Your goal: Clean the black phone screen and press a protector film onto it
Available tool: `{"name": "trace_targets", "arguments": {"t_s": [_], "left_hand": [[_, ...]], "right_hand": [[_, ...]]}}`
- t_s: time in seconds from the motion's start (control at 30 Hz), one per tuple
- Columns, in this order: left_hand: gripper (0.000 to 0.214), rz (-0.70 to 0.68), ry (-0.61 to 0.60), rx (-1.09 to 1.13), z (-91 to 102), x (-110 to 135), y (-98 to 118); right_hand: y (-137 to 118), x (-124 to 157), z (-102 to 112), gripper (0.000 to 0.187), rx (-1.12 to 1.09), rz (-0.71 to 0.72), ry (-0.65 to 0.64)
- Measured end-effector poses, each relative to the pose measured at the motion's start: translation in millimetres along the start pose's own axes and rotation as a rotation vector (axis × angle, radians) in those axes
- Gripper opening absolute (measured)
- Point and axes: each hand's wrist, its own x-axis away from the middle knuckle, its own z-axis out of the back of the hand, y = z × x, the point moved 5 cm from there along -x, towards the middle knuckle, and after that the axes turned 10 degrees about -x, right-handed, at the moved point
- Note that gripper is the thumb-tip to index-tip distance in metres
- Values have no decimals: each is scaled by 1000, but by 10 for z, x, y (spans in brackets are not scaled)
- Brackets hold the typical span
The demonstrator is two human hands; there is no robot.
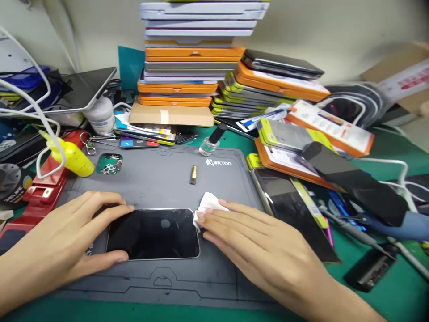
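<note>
A smartphone lies screen up on the grey work mat, its long sides running left to right. My left hand grips its left end, thumb at the near edge and fingers at the far edge. Smudges and small specks show on the dark glass near the right end. There, a white wipe is pressed under the fingertips of my right hand against the phone's far right corner. Beyond the phone stands a small brass-coloured brush or tip; I cannot tell which.
Behind the mat are a stoppered glass bottle and tall stacks of orange and white boxes. A yellow squeeze bottle lies at the left on a red tool. Dark phone screens and a blue-grey handled tool crowd the right.
</note>
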Motion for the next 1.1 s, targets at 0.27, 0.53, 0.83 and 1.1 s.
{"name": "trace_targets", "arguments": {"t_s": [0.27, 0.53, 0.83, 1.1], "left_hand": [[64, 22, -213, 88, 50, -196, 56], [73, -5, -218, 70, -109, -588, 559], [75, 78, -410, 157, -175, -977, 621], [80, 152, -539, 227, -215, -1119, 571]], "right_hand": [[107, 27, -47, 18, 5, -102, -44], [84, 74, -76, 13, 5, -200, 30], [100, 102, -176, 23, 103, -189, -42], [94, 84, -182, 24, 129, -159, -56]]}}
